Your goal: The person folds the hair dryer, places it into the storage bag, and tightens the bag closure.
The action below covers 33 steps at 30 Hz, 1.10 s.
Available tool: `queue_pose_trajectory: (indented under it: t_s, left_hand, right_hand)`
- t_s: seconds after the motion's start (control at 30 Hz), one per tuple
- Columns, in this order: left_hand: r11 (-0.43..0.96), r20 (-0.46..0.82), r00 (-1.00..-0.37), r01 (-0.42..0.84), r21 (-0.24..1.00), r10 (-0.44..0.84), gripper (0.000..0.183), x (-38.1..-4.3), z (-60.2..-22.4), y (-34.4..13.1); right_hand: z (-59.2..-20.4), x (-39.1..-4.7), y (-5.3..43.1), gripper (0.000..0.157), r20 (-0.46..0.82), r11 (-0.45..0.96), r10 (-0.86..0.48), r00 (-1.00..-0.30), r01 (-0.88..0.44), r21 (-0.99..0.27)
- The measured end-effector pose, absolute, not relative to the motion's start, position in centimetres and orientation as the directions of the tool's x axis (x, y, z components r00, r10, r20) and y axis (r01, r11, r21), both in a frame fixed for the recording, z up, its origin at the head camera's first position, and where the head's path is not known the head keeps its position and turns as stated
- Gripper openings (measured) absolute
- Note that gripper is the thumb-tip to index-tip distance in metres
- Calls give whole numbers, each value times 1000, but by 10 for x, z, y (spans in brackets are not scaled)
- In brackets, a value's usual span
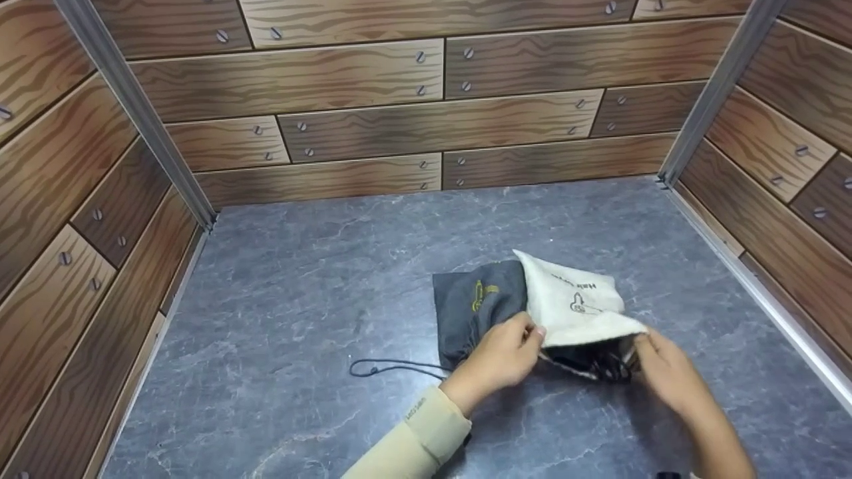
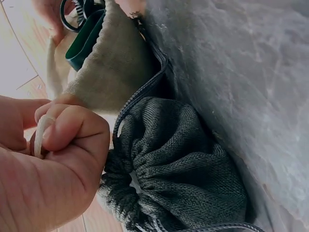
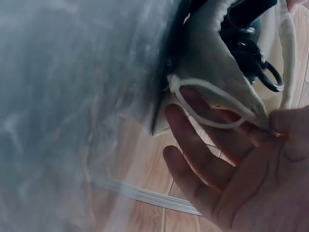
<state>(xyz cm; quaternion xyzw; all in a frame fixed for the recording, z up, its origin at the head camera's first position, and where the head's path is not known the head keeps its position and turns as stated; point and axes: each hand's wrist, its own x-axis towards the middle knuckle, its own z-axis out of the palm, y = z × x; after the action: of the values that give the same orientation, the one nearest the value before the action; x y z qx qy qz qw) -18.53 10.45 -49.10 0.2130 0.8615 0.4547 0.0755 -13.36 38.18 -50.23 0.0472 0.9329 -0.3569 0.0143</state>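
Note:
A cream cloth drawstring bag (image 1: 572, 299), printed with a hair dryer drawing and lettering, lies with its mouth toward me. My left hand (image 1: 499, 352) pinches the left corner of its mouth. At the opposite corner my right hand (image 1: 669, 369) pinches the rim between thumb and finger, the other fingers spread below. Between the hands the mouth gapes, showing a dark object with a looped black cord (image 3: 258, 60) inside; most of it is hidden in the cloth. A white drawstring loop (image 3: 212, 123) hangs by my right fingers.
Left of the cream bag, and partly overlapped by it, lies a dark grey drawstring bag (image 1: 479, 293) with a yellow print, its neck gathered. Its black cord (image 1: 399, 362) trails left over the grey marbled tabletop (image 1: 286, 319). Wood-patterned panels (image 1: 373, 80) enclose the back and sides.

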Motion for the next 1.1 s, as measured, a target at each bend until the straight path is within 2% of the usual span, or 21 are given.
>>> queue_pose_trajectory:
  t_s: [0.1, 0.3, 0.37, 0.5, 0.6, 0.77, 0.87, 0.97, 1.1]
  left_hand:
    - [528, 7, -897, 266, 806, 441, 21, -182, -488, 103]
    - [613, -61, -900, 243, 752, 431, 51, -177, -484, 102]
    - [629, -59, -899, 255, 734, 434, 48, -177, -484, 101]
    - [638, -67, -894, 262, 724, 443, 26, -179, -483, 98]
    - [639, -52, -892, 280, 716, 449, 40, -181, -481, 97]
    - [550, 14, -898, 283, 786, 441, 48, -189, -476, 94]
    - [473, 69, -899, 292, 831, 433, 49, -195, -473, 89]
    - [401, 110, -889, 307, 863, 444, 49, -200, -470, 84]
    - [305, 100, -889, 256, 917, 446, 47, -203, -469, 77]
  right_hand:
    - [-500, -137, 382, 62, -69, 686, 73, -995, 101, -720]
    - [-497, -138, 378, 51, -55, 640, 82, -995, 94, -762]
    - [-496, -138, 376, 43, -27, 617, 104, -994, 85, -783]
    - [-492, -139, 370, 30, 93, 591, 162, -982, 21, -807]
    - [-488, -139, 367, 24, 198, 609, 247, -948, -7, -793]
    - [-475, -138, 367, 19, 250, 585, 433, -866, 59, -809]
    - [-466, -137, 370, 22, 238, 557, 485, -841, 88, -826]
    - [-460, -136, 372, 25, 235, 543, 485, -842, 80, -836]
    - [-456, -135, 377, 29, 232, 518, 418, -878, 21, -855]
